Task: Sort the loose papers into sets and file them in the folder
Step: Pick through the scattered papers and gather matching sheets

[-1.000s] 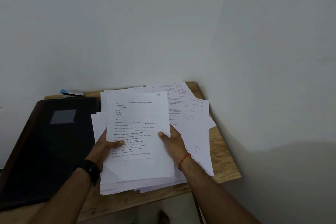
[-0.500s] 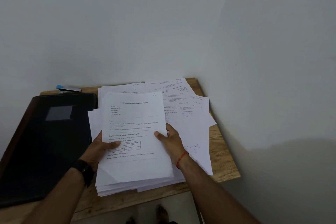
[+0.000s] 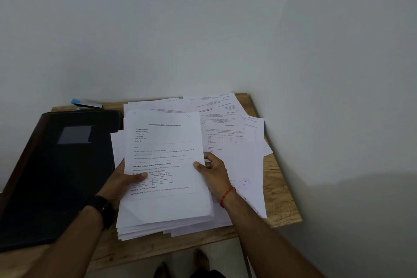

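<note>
Two grips hold the paper stack (image 3: 164, 205): left grip (image 3: 121, 185) pinching its 9 o'clock edge; right grip (image 3: 214, 174) its 3 o'clock edge; loose sheets (image 3: 237, 142) at 2 o'clock on the counter (image 3: 279, 187); folder (image 3: 56, 176) at 9 o'clock.

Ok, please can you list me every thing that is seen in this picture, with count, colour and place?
paper stack: one, white, printed, table front centre, held by both hands
loose papers: several, white, spread behind and right of stack
folder: one, black, table left
small object: one, blue and white, behind folder, by wall
table: one, light wood, in wall corner
watch: one, black, left wrist
thread band: one, red, right wrist
left hand: one, grips stack's left edge
right hand: one, grips stack's right edge
</note>
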